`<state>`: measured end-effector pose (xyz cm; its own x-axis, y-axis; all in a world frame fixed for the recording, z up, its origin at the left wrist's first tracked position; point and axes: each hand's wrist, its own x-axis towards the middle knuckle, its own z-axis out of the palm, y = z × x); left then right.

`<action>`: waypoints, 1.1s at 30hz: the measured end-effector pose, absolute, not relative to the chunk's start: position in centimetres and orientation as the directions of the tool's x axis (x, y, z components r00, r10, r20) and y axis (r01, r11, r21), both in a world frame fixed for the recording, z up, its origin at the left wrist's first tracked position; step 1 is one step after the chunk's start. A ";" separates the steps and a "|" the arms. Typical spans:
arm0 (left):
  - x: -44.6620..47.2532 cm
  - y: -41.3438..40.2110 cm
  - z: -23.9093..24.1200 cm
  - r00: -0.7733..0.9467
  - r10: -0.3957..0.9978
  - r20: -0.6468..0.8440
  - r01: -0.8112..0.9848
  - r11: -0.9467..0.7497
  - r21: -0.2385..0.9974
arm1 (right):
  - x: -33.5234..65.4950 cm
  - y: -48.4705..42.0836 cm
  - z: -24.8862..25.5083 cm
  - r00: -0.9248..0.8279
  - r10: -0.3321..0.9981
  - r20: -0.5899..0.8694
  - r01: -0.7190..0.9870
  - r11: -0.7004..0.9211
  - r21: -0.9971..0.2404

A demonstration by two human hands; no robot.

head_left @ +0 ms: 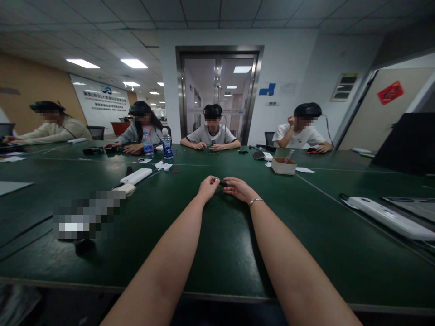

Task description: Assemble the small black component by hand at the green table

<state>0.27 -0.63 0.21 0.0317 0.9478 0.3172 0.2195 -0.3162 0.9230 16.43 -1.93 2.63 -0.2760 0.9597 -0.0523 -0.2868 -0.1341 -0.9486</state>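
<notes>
Both of my arms stretch forward over the green table, the hands close together near its middle. A small black object point(223, 183) shows in the gap between them; its kind is too small to tell. My right hand point(239, 189), with a silver bracelet at the wrist, has its fingers curled round the right end of this object. My left hand point(208, 188) is closed in a pinch at the object's left side. Something tiny and pale shows at its fingertips, and whether these fingers also grip the black object I cannot tell.
Left of my arms lie a white power strip point(136, 176) and a blurred-out device point(90, 215). A small box point(283, 166) stands ahead right, bottles point(167, 144) ahead left. Another white power strip point(390, 218) lies far right. Several people sit across the table point(224, 253).
</notes>
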 end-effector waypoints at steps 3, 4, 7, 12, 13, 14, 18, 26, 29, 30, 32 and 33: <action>0.2 -0.6 0.2 0.040 0.949 0.314 0.226 -0.315 0.922 | 16.4 -1.9 2.7 -0.276 0.959 -0.059 -0.285 -0.141 -0.948; 0.2 -0.6 0.2 0.043 0.948 0.314 0.226 -0.315 0.922 | 16.5 -1.9 2.7 -0.275 0.960 -0.062 -0.285 -0.142 -0.948; 0.2 -0.6 0.1 0.044 0.951 0.307 0.242 -0.308 0.920 | 16.5 -1.9 2.6 -0.280 0.958 -0.064 -0.292 -0.148 -0.945; 0.1 -0.6 0.0 0.025 0.951 0.309 0.347 -0.298 0.889 | 16.5 -2.0 2.6 -0.286 0.957 -0.047 -0.305 -0.138 -0.942; 0.0 -0.7 0.0 0.022 0.949 0.315 0.373 -0.300 0.878 | 16.4 -2.0 2.7 -0.283 0.958 -0.041 -0.307 -0.131 -0.943; 0.0 -0.7 0.1 0.021 0.947 0.321 0.399 -0.303 0.866 | 16.4 -2.0 2.7 -0.281 0.959 -0.037 -0.307 -0.127 -0.943; -0.1 -1.2 0.5 0.040 0.946 0.323 0.482 -0.302 0.822 | 16.4 -2.1 2.6 -0.278 0.960 -0.036 -0.308 -0.125 -0.943; -0.2 -2.0 1.2 0.079 0.949 0.306 0.566 -0.295 0.770 | 16.5 -2.3 2.9 -0.302 0.952 -0.045 -0.309 -0.143 -0.940; -0.2 -2.2 1.5 0.073 0.955 0.286 0.578 -0.274 0.769 | 16.6 -2.3 2.9 -0.309 0.950 -0.037 -0.312 -0.138 -0.940; -0.2 -2.3 1.6 0.068 0.958 0.280 0.578 -0.267 0.771 | 16.6 -2.3 2.9 -0.311 0.950 -0.027 -0.317 -0.130 -0.939; -0.2 -2.3 1.7 0.060 0.961 0.269 0.575 -0.253 0.778 | 16.6 -2.3 2.8 -0.313 0.950 -0.011 -0.322 -0.117 -0.939; -0.2 -2.4 1.8 0.056 0.964 0.262 0.573 -0.246 0.781 | 16.6 -2.3 2.8 -0.315 0.949 -0.009 -0.320 -0.115 -0.941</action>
<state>-0.16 -2.38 1.79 0.0564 0.9635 0.2616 0.5735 -0.2457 0.7815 16.59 -2.32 2.78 -0.3151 0.9490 -0.0085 -0.3198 -0.1146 -0.9405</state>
